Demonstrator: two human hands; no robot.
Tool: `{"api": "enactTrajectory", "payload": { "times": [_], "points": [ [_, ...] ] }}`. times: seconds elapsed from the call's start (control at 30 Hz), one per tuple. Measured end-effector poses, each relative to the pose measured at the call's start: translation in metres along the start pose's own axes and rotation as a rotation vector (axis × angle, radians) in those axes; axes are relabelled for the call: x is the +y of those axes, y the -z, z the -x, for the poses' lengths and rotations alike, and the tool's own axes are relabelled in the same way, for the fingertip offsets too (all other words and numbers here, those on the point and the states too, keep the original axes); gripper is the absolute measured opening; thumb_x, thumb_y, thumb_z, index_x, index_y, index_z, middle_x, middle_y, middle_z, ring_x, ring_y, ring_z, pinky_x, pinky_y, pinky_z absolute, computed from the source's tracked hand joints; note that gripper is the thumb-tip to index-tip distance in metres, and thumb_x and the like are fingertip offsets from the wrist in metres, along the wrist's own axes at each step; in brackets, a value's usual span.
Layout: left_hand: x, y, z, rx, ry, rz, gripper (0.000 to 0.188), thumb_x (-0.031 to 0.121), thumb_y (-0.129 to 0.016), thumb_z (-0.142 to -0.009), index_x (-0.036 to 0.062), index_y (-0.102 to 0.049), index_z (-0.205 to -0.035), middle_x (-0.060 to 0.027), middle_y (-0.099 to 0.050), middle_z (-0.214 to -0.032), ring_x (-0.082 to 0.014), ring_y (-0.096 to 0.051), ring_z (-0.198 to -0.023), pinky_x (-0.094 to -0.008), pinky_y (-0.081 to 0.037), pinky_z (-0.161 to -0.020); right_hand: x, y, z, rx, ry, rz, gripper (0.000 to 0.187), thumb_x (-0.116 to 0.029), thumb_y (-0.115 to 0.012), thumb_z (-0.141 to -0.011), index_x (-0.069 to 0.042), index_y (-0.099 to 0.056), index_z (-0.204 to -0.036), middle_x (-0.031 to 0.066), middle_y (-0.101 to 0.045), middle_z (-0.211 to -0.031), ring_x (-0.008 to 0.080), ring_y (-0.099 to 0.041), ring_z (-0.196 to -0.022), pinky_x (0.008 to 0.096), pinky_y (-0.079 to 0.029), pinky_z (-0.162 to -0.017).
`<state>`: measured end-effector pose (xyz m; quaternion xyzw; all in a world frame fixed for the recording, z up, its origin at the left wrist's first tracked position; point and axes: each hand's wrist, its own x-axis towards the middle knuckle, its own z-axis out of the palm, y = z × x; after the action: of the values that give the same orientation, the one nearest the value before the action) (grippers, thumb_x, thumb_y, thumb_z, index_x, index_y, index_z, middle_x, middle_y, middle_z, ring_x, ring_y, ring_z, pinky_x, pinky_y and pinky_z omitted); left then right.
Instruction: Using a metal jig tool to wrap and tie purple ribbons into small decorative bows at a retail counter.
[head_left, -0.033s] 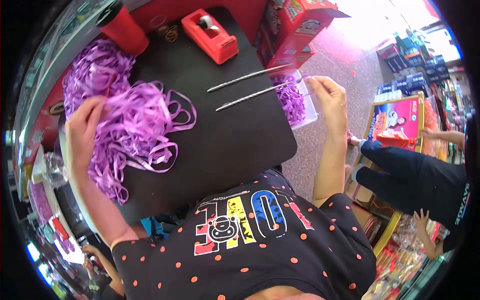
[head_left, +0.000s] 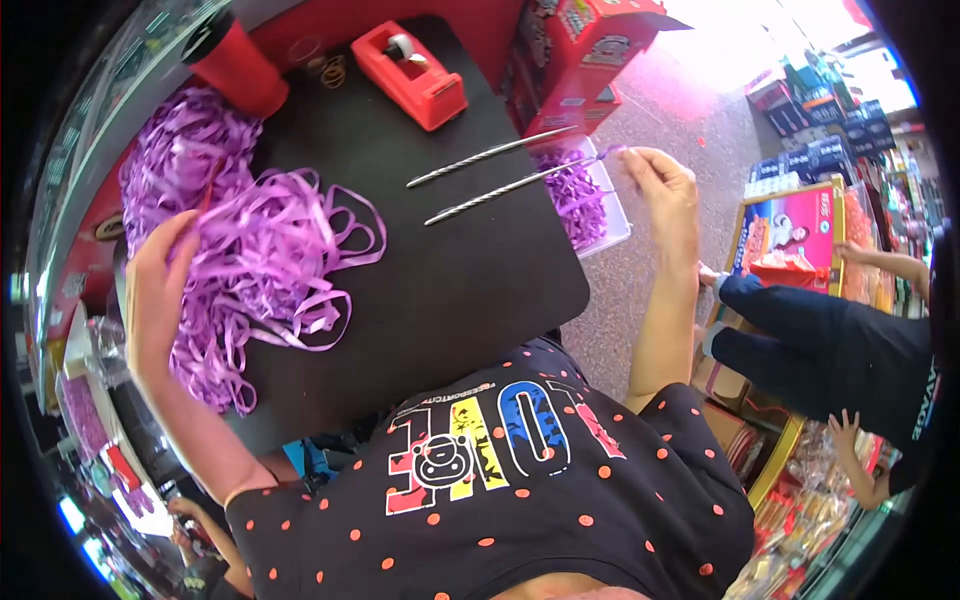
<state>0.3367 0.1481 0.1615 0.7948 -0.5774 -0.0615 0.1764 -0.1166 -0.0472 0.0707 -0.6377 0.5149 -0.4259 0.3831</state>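
A large tangled heap of purple ribbon lies on the left of the black tabletop. At its left edge, my left hand is closed, thumb and fingers pinching ribbon. A thin red strip shows in the heap just above those fingertips. Two thin twisted metal rods reach across the table's right side, roughly parallel. My right hand is beyond the right edge, pinching a short purple ribbon end at the tip of the nearer rod. Below that tip stands a clear plastic box holding cut purple ribbon pieces.
A red tape dispenser, rubber bands and a red cylinder stand at the table's far side. Red cartons are stacked past the far right corner. Another person is at the right, beside shelves of packaged goods.
My left hand has drawn slightly left and down from the heap. My right hand has shifted slightly right, and more purple ribbon shows between it and the rod tip.
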Motion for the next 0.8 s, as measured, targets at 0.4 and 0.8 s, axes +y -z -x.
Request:
{"api": "enactTrajectory", "payload": {
  "times": [0.4, 0.8],
  "points": [
    [0.251, -0.155, -0.103, -0.515, -0.748, 1.212, 0.063, 0.012, -0.066, -0.085, 0.0059, -0.035, -0.140, -0.0174, -0.050, -0.131, -0.0214, -0.048, -0.122, -0.0343, -0.042, -0.099, -0.050, 0.041, -0.044, -0.373, 0.053, -0.556, 0.019, -0.014, -0.060, -0.090, 0.004, -0.066, -0.093, -0.0047, -0.047, -0.061, 0.0032, -0.036, -0.054, 0.0196, -0.024, -0.049],
    [0.313, -0.228, -0.151, -1.239, -0.392, 1.492, 0.021, 0.018, -0.060, -0.091, -0.0015, -0.063, -0.099, -0.0034, -0.063, -0.084, -0.0103, -0.060, -0.078, -0.0245, -0.050, -0.076, 0.011, 0.110, -0.031, -0.113, 0.108, 0.067, 0.028, -0.015, -0.055, -0.094, 0.006, -0.063, -0.110, 0.0097, -0.067, -0.101, 0.0138, -0.060, -0.093, 0.0240, -0.044, -0.084]
  ]
}}
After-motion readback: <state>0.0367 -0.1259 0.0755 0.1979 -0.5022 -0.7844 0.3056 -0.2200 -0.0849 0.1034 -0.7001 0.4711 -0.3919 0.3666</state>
